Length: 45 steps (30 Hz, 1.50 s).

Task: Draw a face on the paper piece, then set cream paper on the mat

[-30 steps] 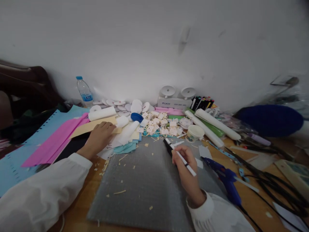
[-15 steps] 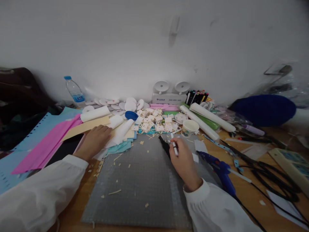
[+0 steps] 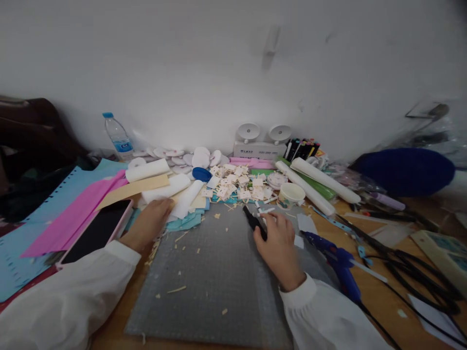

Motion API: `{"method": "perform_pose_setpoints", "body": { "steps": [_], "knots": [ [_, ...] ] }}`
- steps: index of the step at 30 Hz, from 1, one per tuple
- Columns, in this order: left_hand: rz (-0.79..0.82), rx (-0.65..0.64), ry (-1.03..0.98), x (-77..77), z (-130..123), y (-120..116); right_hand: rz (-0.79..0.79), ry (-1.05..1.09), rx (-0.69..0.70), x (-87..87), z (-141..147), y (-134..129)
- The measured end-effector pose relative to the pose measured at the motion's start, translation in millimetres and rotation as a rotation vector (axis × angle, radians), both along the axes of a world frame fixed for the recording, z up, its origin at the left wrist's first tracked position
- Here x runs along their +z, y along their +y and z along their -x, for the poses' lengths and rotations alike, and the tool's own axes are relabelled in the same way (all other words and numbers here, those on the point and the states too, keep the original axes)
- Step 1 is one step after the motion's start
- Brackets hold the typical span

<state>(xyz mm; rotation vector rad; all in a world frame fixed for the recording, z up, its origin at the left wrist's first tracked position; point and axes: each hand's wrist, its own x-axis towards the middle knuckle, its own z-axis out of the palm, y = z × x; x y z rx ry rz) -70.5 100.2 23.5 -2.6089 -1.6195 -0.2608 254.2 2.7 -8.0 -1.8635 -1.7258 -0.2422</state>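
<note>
My left hand [image 3: 148,224] lies palm down on white and light-blue paper sheets [image 3: 184,219] at the left edge of the grey cutting mat [image 3: 215,272], holding nothing. A pink-cased phone [image 3: 95,231] lies just left of it. My right hand [image 3: 279,242] rests low on the mat's upper right part, fingers curled around a white pen [image 3: 260,210] whose tip sticks out past them. A black tool [image 3: 253,222] lies right against the fingers. White sleeves cover both arms.
Behind the mat lie a heap of small cut card pieces [image 3: 237,184], white rolls [image 3: 314,187], a paper cup [image 3: 291,194], markers [image 3: 302,148] and a water bottle [image 3: 116,136]. A blue glue gun [image 3: 337,265] and black cables [image 3: 419,272] lie to the right. Pink and blue sheets [image 3: 65,218] lie to the left.
My left hand has drawn back from the yellow strip toward me, and the phone now shows. My right hand has turned the pen forward and sunk onto the mat.
</note>
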Motion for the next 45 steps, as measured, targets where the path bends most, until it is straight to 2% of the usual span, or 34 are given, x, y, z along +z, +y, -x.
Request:
{"method": "perform_pose_setpoints", "body": {
  "steps": [4, 8, 12, 21, 27, 30, 32, 34, 36, 38, 41, 45],
  "knots": [
    [-0.012, 0.011, 0.023, 4.3, 1.1, -6.1, -0.126, 0.096, 0.203, 7.4, 12.3, -7.1],
    [-0.028, 0.045, 0.065, 5.9, -0.7, -14.5, -0.118, 0.151, 0.398, 9.2, 29.7, -20.4],
    [-0.028, 0.063, 0.082, 4.8, -2.2, -17.6, -0.079, 0.187, 0.524, 6.3, 40.6, -29.4],
    [-0.019, 0.017, 0.031, 6.2, -4.7, -20.3, -0.042, 0.263, 0.556, 4.3, 39.4, -30.4],
    [0.006, 0.117, -0.098, 6.3, 10.7, -10.9, -0.032, 0.298, 0.552, 3.2, 39.8, -30.2],
    [-0.005, 0.189, -0.209, 14.3, 17.6, -10.5, -0.047, 0.34, 0.558, 4.3, 39.7, -31.8],
    [0.065, 0.217, -0.451, 24.2, 12.4, -17.3, -0.077, 0.369, 0.57, 6.3, 39.9, -33.4],
    [0.248, 0.179, -0.772, 34.9, -2.0, -29.6, -0.1, 0.404, 0.589, 9.2, 40.7, -34.9],
    [0.423, 0.131, -0.943, 42.8, -22.7, -44.7, -0.101, 0.459, 0.621, 12.5, 42.0, -36.2],
    [0.56, 0.069, -1.029, 45.7, -44.5, -59.3, -0.077, 0.543, 0.669, 15.4, 43.6, -37.4],
    [0.782, -0.034, -1.06, 41.7, -70.9, -76.2, 0.001, 0.739, 0.736, 16.1, 46.0, -39.3],
    [0.983, -0.138, -1.0, 30.1, -87.7, -87.2, 0.12, 0.957, 0.741, 12.1, 49.3, -40.3]
  ]
}}
